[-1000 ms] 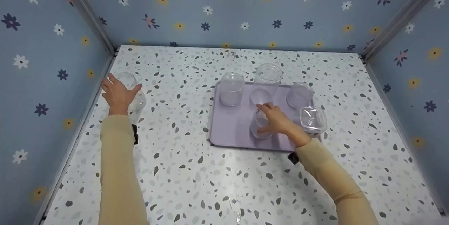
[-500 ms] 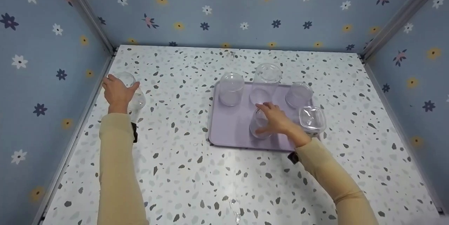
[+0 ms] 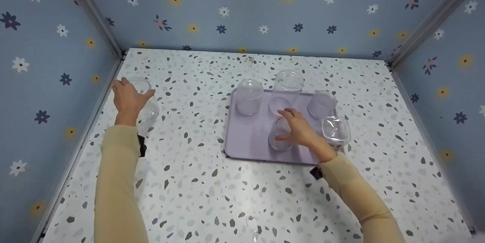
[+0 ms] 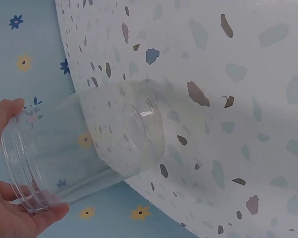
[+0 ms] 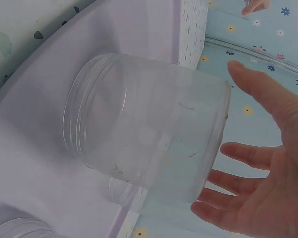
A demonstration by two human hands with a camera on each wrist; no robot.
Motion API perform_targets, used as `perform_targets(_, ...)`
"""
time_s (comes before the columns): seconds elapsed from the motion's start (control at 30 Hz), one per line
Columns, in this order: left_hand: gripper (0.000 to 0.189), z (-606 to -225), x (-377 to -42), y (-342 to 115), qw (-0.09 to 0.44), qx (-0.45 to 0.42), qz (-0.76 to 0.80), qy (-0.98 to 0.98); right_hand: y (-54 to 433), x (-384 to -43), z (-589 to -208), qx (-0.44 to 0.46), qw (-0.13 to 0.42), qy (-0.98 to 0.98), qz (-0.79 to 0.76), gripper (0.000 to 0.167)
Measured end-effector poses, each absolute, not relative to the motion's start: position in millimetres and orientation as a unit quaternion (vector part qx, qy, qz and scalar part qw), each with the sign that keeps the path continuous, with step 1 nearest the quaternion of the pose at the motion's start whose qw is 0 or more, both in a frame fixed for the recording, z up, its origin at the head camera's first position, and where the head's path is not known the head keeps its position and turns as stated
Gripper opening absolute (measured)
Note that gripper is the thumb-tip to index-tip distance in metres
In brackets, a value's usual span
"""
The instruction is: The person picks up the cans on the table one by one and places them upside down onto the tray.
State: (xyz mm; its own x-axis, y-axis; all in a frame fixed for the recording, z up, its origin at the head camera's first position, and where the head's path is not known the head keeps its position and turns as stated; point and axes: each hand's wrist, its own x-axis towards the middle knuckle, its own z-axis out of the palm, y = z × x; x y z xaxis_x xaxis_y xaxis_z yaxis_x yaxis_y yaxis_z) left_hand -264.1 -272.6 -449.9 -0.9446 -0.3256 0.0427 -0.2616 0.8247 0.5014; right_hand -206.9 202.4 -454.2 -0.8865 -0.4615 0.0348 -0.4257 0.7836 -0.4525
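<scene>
Clear plastic jar (image 4: 104, 134) stands on the speckled table at the far left; its rim lies between the thumb and fingers of my left hand (image 3: 128, 101), which grips it there. My right hand (image 3: 301, 131) is spread over another clear jar (image 5: 149, 124), set mouth down on the lilac tray (image 3: 250, 137). In the right wrist view the fingertips (image 5: 233, 148) lie at the edge of that jar's base, and the thumb stands just off it. Whether they touch the jar I cannot tell.
On the tray stand a domed-looking jar (image 3: 249, 97), a tall jar (image 3: 288, 83) behind the right hand, and a short jar (image 3: 322, 104). A square clear container (image 3: 336, 130) sits at the tray's right edge. Flowered panels (image 3: 242, 11) border the table.
At the left, hand and jar have shifted very slightly. The right hand's fingers have spread a little wider around its jar, which stays on the tray.
</scene>
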Motion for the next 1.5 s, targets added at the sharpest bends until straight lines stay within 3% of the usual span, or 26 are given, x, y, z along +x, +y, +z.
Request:
perform_targets(1.03, 0.088, -448.8, -226.6, -203.0, 0.189, 0.030, -0.306, -0.933, 195.8, -196.8, -458.3, -0.239, -0.115, 0.896, -0.355, 0.055)
perform_targets(1.5, 0.085, -456.4, -210.3, -168.2, 0.206, 0.009, -0.397, -0.894, 183.0, -196.6, -463.1, -0.227, -0.136, 0.850, -0.455, 0.047)
